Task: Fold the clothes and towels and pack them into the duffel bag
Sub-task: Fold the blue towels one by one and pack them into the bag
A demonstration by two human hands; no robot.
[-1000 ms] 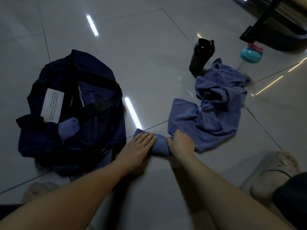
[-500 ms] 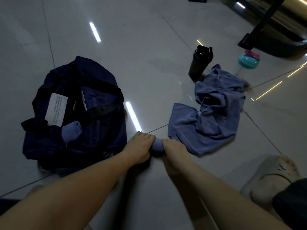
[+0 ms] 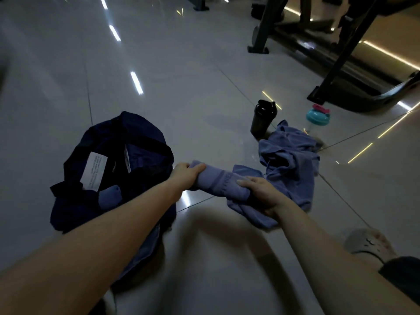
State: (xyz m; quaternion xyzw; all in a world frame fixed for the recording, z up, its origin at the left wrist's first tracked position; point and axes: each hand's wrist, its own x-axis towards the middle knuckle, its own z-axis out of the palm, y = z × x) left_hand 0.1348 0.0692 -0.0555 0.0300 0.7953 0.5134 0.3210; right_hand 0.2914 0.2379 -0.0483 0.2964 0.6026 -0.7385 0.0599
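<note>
Centre frame, the left hand [image 3: 184, 176] and right hand [image 3: 261, 194] each curl around one end of the rolled towel [image 3: 213, 181]. Its loose tail could unroll before it reaches the open duffel bag [image 3: 70, 212], centre left. A crumpled garment [image 3: 293, 164] lies beyond.

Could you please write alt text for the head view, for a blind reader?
A left hand and right hand grip the ends of a rolled blue towel beside an open navy duffel bag holding another blue roll. A crumpled blue cloth, a black shaker bottle and a teal bottle sit beyond on the tiled floor.
</note>
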